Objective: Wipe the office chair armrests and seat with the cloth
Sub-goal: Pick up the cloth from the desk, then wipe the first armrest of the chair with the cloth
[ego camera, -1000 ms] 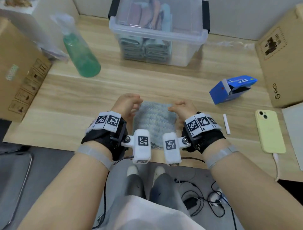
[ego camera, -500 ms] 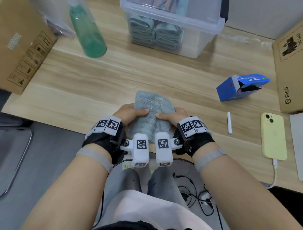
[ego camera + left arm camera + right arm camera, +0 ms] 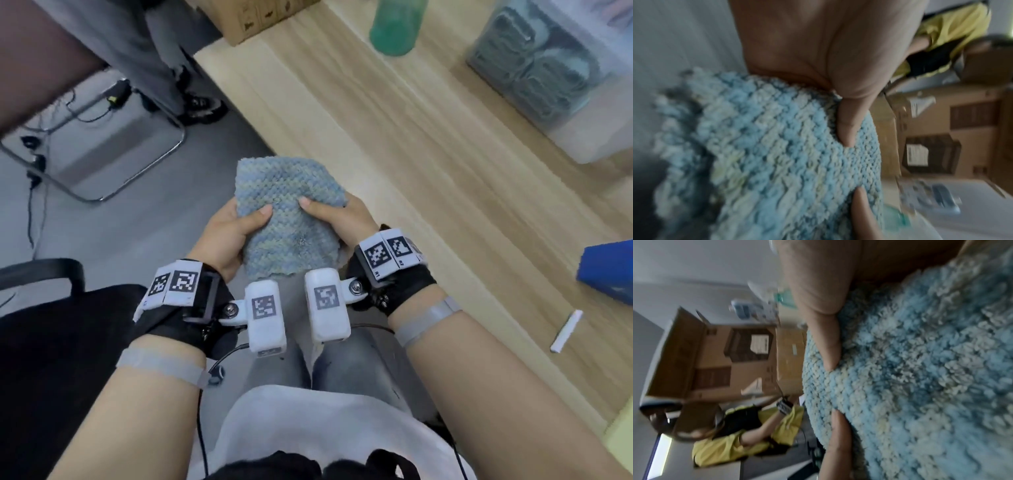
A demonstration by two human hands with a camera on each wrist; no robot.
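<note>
— Where was the cloth (image 3: 287,219) at that moment?

— Off the desk (image 3: 428,144), held in the air in front of the person's knees, just beside the desk's near edge. The left hand (image 3: 227,233) gripped its left side and the right hand (image 3: 337,219) its right side, each with the thumb pressed on top and the fingers curled underneath. The left wrist view showed that thumb (image 3: 849,120) dug into the knit; the right wrist view showed the same on the other side.

— Which way did it lie?

— It looked folded into a thick pad, roughly flat and facing up. Its long axis ran away from the person, the far edge pointing towards the floor beyond the desk corner, the near edge hanging loose by the wrist cameras.

— What could have gone wrong from there?

— As I judged it, the loose near edge could drop open once one hand let go, leaving a trailing flap rather than a firm pad. The black office chair (image 3: 51,329) sat at the person's left, its armrest (image 3: 44,270) near the left forearm. Swinging the cloth that way, the wrist rig might knock the armrest. Nothing had been wiped yet, so far as the views showed.
</note>
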